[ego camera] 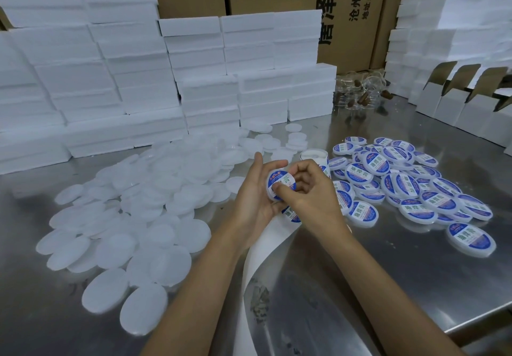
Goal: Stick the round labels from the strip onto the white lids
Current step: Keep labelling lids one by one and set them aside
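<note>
Steel bench (360, 286) w/ foam blocks (110, 78) stacked at the back. Big heap of plain white lids (144, 203) on our left, labelled lids (401, 184) piled right. Backing strip (266, 247) runs under our hands twd the bench edge. Left hand (253, 200) grip curls round one lid (279, 186), right hand (307, 189) thumb presses its round label (284, 181) down, other fingers curled.

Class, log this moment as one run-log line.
left hand: holds lid | right hand: presses label on | strip: trails below | labelled pile: right
</note>
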`<state>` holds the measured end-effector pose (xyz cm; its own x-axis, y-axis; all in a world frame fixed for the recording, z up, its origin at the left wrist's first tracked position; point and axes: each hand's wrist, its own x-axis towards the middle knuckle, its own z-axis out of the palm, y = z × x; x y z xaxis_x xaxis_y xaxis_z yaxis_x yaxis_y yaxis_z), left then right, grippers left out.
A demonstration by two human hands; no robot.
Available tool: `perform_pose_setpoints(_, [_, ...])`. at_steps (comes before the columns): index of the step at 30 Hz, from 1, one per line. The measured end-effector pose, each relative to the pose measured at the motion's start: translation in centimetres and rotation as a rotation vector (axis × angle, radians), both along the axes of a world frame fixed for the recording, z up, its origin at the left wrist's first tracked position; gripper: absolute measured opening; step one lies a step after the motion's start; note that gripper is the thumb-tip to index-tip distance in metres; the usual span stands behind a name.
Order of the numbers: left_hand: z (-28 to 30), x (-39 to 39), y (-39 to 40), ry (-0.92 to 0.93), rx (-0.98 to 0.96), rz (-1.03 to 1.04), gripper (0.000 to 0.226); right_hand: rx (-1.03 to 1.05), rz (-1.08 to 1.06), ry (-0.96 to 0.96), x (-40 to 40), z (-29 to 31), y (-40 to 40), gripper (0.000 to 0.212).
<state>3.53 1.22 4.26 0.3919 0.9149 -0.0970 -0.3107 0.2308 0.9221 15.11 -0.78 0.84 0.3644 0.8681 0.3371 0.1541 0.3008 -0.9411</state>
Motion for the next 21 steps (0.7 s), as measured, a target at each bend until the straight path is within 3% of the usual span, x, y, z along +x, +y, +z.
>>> perform_pose_setpoints(7, [-0.1, 0.1, -0.1, -0.083, 0.001, -0.006, 0.061, -0.008, -0.098, -0.108, 0.2, -0.5, 0.3, 0.031])
perform_pose_setpoints(13, [-0.7, -0.4, 0.8, -0.24, -0.069, -0.02, 0.059, -0.095, -0.16, -0.203, 0.3, -0.5, 0.3, 0.065])
perform_pose_setpoints(18, [-1.2, -0.5, 1.1, -0.28, -0.085, -0.069, 0.054, -0.056, -0.253, -0.52, 0.1, -1.0, 0.1, 0.055])
perform_pose_setpoints(21, [-1.1, -0.7, 1.1, -0.293, -0.086, -0.09, 0.051, 0.03, -0.257, -0.551, 0.3, -1.1, 0.1, 0.048])
